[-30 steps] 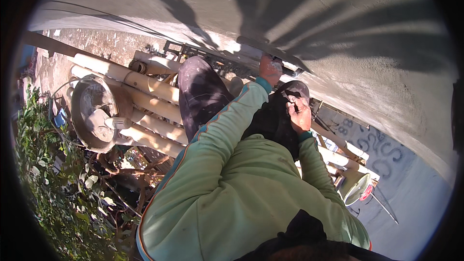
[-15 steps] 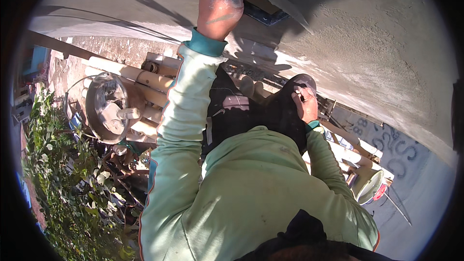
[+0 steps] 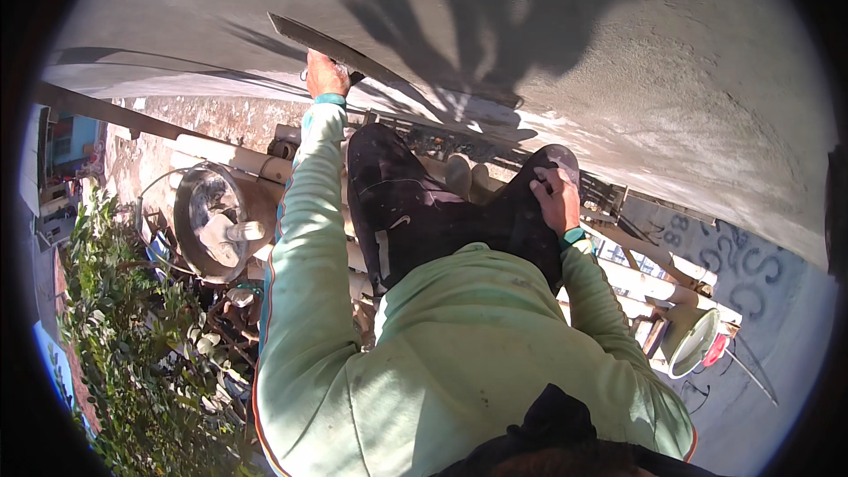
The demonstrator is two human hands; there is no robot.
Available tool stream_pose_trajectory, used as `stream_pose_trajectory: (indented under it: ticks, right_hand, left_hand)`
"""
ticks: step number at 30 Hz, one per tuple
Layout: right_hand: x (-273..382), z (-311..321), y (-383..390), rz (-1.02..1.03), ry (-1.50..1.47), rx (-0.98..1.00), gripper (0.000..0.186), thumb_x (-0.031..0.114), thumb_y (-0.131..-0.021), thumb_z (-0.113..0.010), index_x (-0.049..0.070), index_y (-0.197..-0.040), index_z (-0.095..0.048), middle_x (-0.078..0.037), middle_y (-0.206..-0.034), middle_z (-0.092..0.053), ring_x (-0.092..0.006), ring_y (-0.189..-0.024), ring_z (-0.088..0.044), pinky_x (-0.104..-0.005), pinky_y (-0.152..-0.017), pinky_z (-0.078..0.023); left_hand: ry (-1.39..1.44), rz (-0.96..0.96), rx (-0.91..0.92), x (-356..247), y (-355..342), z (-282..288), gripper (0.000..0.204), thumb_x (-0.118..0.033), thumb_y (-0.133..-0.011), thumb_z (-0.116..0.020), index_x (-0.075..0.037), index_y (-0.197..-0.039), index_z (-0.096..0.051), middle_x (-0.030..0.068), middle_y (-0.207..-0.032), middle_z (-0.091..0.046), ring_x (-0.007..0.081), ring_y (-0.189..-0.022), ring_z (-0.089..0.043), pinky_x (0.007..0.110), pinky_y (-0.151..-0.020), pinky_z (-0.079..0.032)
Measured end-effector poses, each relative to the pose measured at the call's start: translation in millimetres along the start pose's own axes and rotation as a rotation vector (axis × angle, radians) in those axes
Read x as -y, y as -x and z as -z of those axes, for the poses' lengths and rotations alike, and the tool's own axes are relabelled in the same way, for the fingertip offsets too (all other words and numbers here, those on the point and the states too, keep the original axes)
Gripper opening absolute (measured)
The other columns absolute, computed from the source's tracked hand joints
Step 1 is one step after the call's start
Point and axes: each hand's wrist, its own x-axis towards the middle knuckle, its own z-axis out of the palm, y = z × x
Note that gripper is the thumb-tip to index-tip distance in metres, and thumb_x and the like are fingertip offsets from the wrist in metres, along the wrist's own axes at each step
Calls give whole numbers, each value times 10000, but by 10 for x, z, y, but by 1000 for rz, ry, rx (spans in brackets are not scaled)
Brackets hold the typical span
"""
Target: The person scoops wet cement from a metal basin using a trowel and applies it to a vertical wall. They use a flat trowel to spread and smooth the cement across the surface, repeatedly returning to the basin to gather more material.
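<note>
My left hand (image 3: 327, 78) is closed round the handle of a long, flat plastering float (image 3: 344, 53), seen nearly edge-on. The float lies close to the grey plastered wall (image 3: 671, 79); whether it touches is hard to tell. Fingers and handle are partly hidden by the wrist and the blade. On my bent right knee rests my right hand (image 3: 558, 200), fingers loosely bent over the dark trousers (image 3: 512, 203), holding nothing visible. To my left, a mortar-stained bucket (image 3: 183, 212) contains a tool with a pale, thick handle (image 3: 246, 230).
Bamboo poles (image 3: 234, 155) run beneath me and past both sides. Leafy branches (image 3: 124, 327) crowd the lower left. A pale green bucket (image 3: 693, 343) hangs or stands at the right beside a red object (image 3: 716, 351). A long straight bar (image 3: 115, 113) juts in from the left.
My left hand and the float have come down and leftward along the wall, and the float has turned edge-on. My right hand stays on the knee, its fingers slightly more stretched.
</note>
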Motion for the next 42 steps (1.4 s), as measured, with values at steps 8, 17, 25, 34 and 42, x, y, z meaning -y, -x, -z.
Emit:
stream_pose_trajectory:
  ticks: [8,17,25,34,42]
  right_hand:
    - [76,48,-25,-58,-110,42,322,193,-843,-775,63,-1135,-738,-135,-967,-678,-304,-822,-670,-433,-762,-522]
    - [-364,-40,103,87,-15,-71,238,122,-849,-713,22,-1066,-704,-184,-993,-676,-416,-891,-638,-468,-800,-520]
    - [-8,12,3,47,14,-34,316,196,-875,-731,68,-1164,-720,-148,-1026,-694,-333,-908,-673,-422,-826,-525]
    - [-2,-37,-44,-17,116,25,274,132,-880,-732,43,-1139,-734,-134,-966,-655,-305,-892,-637,-381,-848,-507]
    - [-158,-177,-31,105,72,-11,268,125,-861,-751,95,-1128,-750,-119,-982,-683,-298,-881,-683,-399,-836,-538]
  left_hand:
    - [84,94,289,-1089,845,-765,478,-135,-870,-704,-4,-1269,-475,262,-1078,-703,491,-1066,-655,540,-896,-520]
    - [844,827,725,-3605,2173,-1264,273,-295,-1053,-463,-72,-1180,-557,221,-866,-693,450,-877,-692,463,-763,-567]
    - [1650,453,293,-1007,2569,-2464,274,-251,-997,-531,-108,-1166,-694,64,-1180,-724,248,-1127,-662,433,-1025,-494]
    - [290,125,724,389,1022,-1704,105,-64,-819,-712,-124,-904,-729,108,-862,-744,230,-746,-727,457,-680,-566]
    - [1046,932,510,255,292,-986,92,-20,-897,-597,-21,-920,-687,88,-843,-719,209,-685,-731,351,-487,-535]
